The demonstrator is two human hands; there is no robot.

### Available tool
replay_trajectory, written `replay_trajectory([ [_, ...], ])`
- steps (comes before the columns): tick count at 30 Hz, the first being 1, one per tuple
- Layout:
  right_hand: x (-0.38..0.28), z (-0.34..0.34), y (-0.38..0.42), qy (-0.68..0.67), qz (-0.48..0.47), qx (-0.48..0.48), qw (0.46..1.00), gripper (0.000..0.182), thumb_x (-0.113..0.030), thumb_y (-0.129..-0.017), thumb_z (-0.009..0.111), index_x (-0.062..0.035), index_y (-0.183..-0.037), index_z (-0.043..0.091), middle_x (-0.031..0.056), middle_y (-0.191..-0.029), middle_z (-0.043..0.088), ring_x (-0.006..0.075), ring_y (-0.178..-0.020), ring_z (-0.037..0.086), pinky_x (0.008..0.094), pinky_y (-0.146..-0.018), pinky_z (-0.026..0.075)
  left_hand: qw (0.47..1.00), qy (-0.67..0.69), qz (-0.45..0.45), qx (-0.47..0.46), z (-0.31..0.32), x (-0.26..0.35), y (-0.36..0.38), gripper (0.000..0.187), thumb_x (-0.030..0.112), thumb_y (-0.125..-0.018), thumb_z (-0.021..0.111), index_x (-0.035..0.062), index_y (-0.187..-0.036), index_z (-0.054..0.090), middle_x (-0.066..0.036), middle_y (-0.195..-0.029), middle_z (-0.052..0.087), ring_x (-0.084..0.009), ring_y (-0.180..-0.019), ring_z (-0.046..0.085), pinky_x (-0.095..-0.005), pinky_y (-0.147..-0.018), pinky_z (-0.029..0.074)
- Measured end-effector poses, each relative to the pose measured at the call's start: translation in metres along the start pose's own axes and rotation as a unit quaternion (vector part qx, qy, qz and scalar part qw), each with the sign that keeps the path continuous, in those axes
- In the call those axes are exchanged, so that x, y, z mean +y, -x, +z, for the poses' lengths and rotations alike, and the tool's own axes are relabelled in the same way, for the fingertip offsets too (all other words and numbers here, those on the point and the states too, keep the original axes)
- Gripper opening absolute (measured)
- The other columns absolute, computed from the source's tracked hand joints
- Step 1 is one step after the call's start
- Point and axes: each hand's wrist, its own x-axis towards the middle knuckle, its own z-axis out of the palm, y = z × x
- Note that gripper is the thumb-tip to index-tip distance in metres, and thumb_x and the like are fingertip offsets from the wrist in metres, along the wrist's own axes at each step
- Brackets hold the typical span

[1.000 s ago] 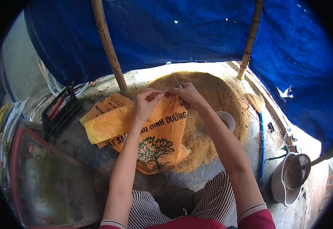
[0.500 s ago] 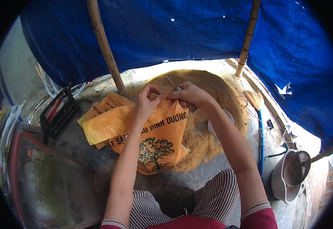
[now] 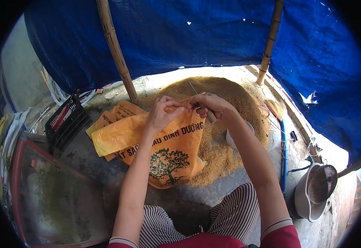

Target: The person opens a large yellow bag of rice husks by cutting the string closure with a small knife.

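An orange sack point(image 3: 180, 142) printed with black lettering and a green tree stands in front of me, its top edge raised between my hands. My left hand point(image 3: 163, 115) pinches that edge with thumb and fingers. Right beside it, my right hand point(image 3: 212, 106) is closed around the handle of an awl-like tool point(image 3: 193, 88), whose thin metal shaft points up and away. The fingers of this hand are also at the sack's top edge. More folded orange sacks point(image 3: 124, 110) lie to the left, under the sack's yellowish side flap.
Behind the sack spreads a heap of golden grain point(image 3: 217, 159), with a white bowl point(image 3: 231, 139) in it. A broom point(image 3: 284, 140) and a grey tub point(image 3: 302, 190) with a sieve point(image 3: 322, 182) are at right. A black crate point(image 3: 66, 124) sits left. Bamboo poles point(image 3: 116, 49) and a blue tarp point(image 3: 197, 37) stand behind.
My right hand has shifted slightly and turned, bringing the tool's shaft a little to the right. My left hand has moved only slightly, still at the sack's edge.
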Motion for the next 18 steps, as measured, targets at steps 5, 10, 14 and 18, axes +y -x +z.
replay_trajectory([
  [5,0.000,0.002,0.001,-0.002,0.007,0.000,1.000,0.017,-0.013,-0.083,0.051,0.0017,-0.082,0.061,0.0046,-0.072,0.060,0.0033,-0.041,0.039,0.0195,-0.040,0.034,0.993,-0.048,0.006,0.106,0.012,0.001,0.001,0.009,0.011,-0.073,0.070,0.0107,-0.082,0.070,-0.002,-0.087,0.058,-0.0221,-0.092,0.052,-0.0357,-0.084,0.042],
  [10,0.001,0.004,0.000,-0.005,0.021,-0.010,1.000,0.018,-0.013,-0.084,0.051,0.0019,-0.083,0.060,0.0036,-0.072,0.059,0.0029,-0.041,0.038,0.0192,-0.039,0.033,0.988,-0.068,0.034,0.135,0.020,0.004,0.003,0.014,0.007,-0.070,0.068,0.0119,-0.083,0.071,-0.002,-0.083,0.058,-0.0225,-0.091,0.051,-0.0350,-0.082,0.042],
  [14,0.002,-0.001,-0.001,-0.030,0.014,-0.026,0.999,0.017,-0.012,-0.085,0.049,0.0019,-0.085,0.059,0.0029,-0.072,0.058,0.0022,-0.041,0.037,0.0189,-0.039,0.032,0.983,-0.121,0.063,0.125,0.019,0.005,0.004,0.016,0.008,-0.070,0.066,0.0125,-0.083,0.072,-0.002,-0.083,0.056,-0.0223,-0.089,0.050,-0.0346,-0.082,0.042],
  [18,0.007,-0.010,-0.009,-0.069,0.011,-0.068,0.995,0.020,-0.012,-0.084,0.049,0.0044,-0.087,0.059,0.0061,-0.076,0.060,0.0023,-0.043,0.039,0.0184,-0.040,0.036,0.983,-0.128,0.084,0.096,0.015,0.009,0.005,0.015,0.010,-0.069,0.067,0.0117,-0.083,0.072,-0.002,-0.086,0.056,-0.0219,-0.090,0.049,-0.0356,-0.083,0.041],
])
